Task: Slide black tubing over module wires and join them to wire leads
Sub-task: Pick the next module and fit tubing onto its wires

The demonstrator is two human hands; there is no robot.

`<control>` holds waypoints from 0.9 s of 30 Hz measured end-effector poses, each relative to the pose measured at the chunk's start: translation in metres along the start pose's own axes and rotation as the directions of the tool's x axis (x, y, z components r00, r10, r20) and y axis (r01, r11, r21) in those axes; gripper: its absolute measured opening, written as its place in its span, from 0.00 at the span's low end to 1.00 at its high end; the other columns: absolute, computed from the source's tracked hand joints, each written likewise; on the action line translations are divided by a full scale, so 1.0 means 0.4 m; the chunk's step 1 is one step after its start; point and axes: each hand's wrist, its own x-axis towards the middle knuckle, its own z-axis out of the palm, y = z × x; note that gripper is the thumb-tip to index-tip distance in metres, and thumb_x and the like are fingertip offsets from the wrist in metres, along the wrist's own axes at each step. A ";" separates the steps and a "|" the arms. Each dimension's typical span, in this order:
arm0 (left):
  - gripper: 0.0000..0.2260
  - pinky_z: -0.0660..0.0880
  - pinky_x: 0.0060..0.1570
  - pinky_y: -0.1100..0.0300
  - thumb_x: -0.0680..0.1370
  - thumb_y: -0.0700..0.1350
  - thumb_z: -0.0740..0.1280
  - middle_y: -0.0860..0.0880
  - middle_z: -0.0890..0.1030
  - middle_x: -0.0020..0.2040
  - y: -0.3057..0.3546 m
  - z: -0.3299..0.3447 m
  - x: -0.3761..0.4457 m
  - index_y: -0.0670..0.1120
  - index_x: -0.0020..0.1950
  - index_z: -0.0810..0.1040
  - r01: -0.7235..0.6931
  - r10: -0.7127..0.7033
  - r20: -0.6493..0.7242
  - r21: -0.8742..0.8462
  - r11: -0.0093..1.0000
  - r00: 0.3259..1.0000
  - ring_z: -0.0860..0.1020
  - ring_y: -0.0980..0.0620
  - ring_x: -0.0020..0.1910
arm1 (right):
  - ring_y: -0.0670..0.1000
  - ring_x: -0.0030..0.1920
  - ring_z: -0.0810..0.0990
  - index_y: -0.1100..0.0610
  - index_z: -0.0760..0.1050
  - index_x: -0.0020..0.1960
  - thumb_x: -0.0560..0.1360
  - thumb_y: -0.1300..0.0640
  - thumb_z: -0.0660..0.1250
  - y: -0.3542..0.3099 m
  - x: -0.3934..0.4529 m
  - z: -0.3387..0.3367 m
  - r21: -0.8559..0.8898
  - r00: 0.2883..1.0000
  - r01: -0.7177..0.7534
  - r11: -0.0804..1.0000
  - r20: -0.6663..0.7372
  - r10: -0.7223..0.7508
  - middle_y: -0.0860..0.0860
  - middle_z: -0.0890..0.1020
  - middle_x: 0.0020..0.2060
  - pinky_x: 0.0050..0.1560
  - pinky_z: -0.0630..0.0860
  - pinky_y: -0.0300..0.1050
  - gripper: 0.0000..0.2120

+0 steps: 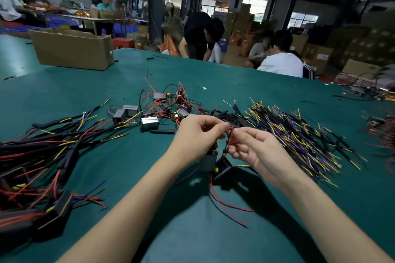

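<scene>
Above the green table (213, 74) my left hand (196, 132) and my right hand (254, 145) meet and pinch the same thin red and black module wires (229, 134) between their fingertips. A small grey module (208, 161) hangs below my left hand, and a second dark module (222, 170) lies just under it, with red and black wires (226, 205) trailing toward me. Loose black tubing pieces (226, 114) lie just beyond my hands. A big heap of yellow, purple and black wire leads (299, 132) spreads to the right. Whether tubing sits on the pinched wires I cannot tell.
Bare modules with red wires (162, 109) lie scattered beyond my hands. Modules with tubing-covered wires (42, 156) are piled at the left. An open cardboard box (72, 49) stands at the far left. A single tubing piece (162, 132) lies left of my left hand. People work beyond the table's far edge.
</scene>
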 end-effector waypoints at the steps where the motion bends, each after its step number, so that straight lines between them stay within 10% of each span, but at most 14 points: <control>1: 0.06 0.71 0.34 0.64 0.77 0.40 0.68 0.43 0.82 0.35 -0.005 0.002 -0.001 0.40 0.44 0.84 0.004 -0.004 -0.011 -0.003 1.000 1.000 0.74 0.57 0.28 | 0.49 0.30 0.79 0.63 0.78 0.43 0.70 0.59 0.67 0.007 0.000 -0.003 0.012 1.000 -0.007 1.000 -0.030 0.008 0.55 0.81 0.33 0.31 0.76 0.37 0.07; 15: 0.06 0.75 0.56 0.61 0.76 0.42 0.69 0.48 0.85 0.47 -0.041 0.038 -0.012 0.45 0.49 0.85 0.007 -0.014 -0.036 -0.177 0.984 0.999 0.82 0.53 0.51 | 0.46 0.33 0.77 0.56 0.79 0.40 0.68 0.55 0.69 0.035 0.005 -0.020 -0.036 0.971 0.168 0.985 -0.166 -0.172 0.49 0.82 0.33 0.39 0.77 0.36 0.05; 20: 0.06 0.72 0.42 0.72 0.77 0.40 0.67 0.54 0.85 0.41 -0.038 0.040 -0.013 0.47 0.44 0.84 0.058 -0.060 0.002 -0.277 0.959 0.998 0.80 0.62 0.43 | 0.46 0.33 0.77 0.58 0.78 0.42 0.68 0.56 0.68 0.036 0.003 -0.018 -0.030 0.964 0.213 0.977 -0.157 -0.215 0.50 0.82 0.34 0.37 0.76 0.36 0.06; 27: 0.06 0.73 0.49 0.66 0.77 0.42 0.66 0.49 0.84 0.45 -0.027 0.053 -0.016 0.46 0.47 0.83 0.190 -0.198 0.034 -0.485 0.854 0.980 0.80 0.58 0.46 | 0.45 0.34 0.76 0.55 0.80 0.42 0.69 0.58 0.68 0.038 0.004 -0.004 0.122 0.967 0.222 0.967 -0.158 -0.202 0.51 0.83 0.37 0.38 0.76 0.35 0.03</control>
